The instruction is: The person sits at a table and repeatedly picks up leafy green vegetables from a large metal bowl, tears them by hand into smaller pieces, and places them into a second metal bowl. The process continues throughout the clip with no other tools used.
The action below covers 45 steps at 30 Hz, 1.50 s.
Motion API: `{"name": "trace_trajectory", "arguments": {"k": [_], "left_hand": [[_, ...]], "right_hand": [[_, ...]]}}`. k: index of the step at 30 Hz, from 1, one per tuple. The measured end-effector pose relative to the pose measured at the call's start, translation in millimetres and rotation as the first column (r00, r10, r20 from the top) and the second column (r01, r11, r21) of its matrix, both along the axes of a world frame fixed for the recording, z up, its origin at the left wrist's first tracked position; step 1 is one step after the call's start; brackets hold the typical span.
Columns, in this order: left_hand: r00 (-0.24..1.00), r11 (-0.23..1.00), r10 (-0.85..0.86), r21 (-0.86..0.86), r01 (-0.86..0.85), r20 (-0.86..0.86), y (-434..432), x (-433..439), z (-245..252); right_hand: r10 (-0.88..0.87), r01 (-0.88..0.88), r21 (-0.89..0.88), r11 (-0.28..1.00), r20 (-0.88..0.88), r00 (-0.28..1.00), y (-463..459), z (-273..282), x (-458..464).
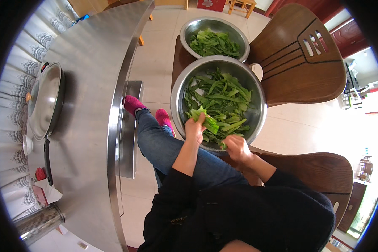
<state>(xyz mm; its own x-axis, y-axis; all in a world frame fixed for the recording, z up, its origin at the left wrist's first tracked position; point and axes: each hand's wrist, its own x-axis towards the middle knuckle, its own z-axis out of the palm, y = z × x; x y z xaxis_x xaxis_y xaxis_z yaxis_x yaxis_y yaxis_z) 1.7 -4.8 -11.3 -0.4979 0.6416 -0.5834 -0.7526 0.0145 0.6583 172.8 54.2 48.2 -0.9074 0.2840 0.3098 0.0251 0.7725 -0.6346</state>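
My left hand [195, 127] grips a bunch of light green leaves [211, 123] over the near side of a large stainless steel basin [178, 94]. Close to the basin's near rim, my right hand [238, 147] is closed around a small piece of green leaf [223, 145]. Long leafy greens [222, 94] lie loosely heaped inside this basin. Behind it, touching or nearly so, stands a second steel basin [186, 30] with a pile of torn-looking leaves [214, 43].
A brown wooden chair [293, 56] holds the far basin. To the left runs a stainless steel counter [88, 104] bearing a lidded wok [47, 100], a white bowl [27, 145] and a tissue pack [47, 192]. A metal ledge [127, 157] juts out below the counter, beside my feet.
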Motion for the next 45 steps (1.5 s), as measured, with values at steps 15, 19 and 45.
{"name": "trace_trajectory", "arguments": {"k": [15,19,45], "left_hand": [[0.978,0.978,-0.15,0.12,0.168,-0.142,-2.2,9.6,19.5],[0.987,0.984,-0.144,0.091,0.151,-0.072,-0.9,12.9,13.3],[0.604,0.916,-0.394,-0.245,0.317,-0.692,-0.8,17.1,-0.2]], "right_hand": [[-0.006,0.373,-0.928,0.004,0.373,0.928,25.3,-16.6,-51.4],[-0.261,0.472,-0.635,0.612,0.4,0.878,12.6,-21.7,-49.9],[-0.473,0.553,0.168,0.816,-0.355,0.806,202.3,68.7,-197.4]]}}
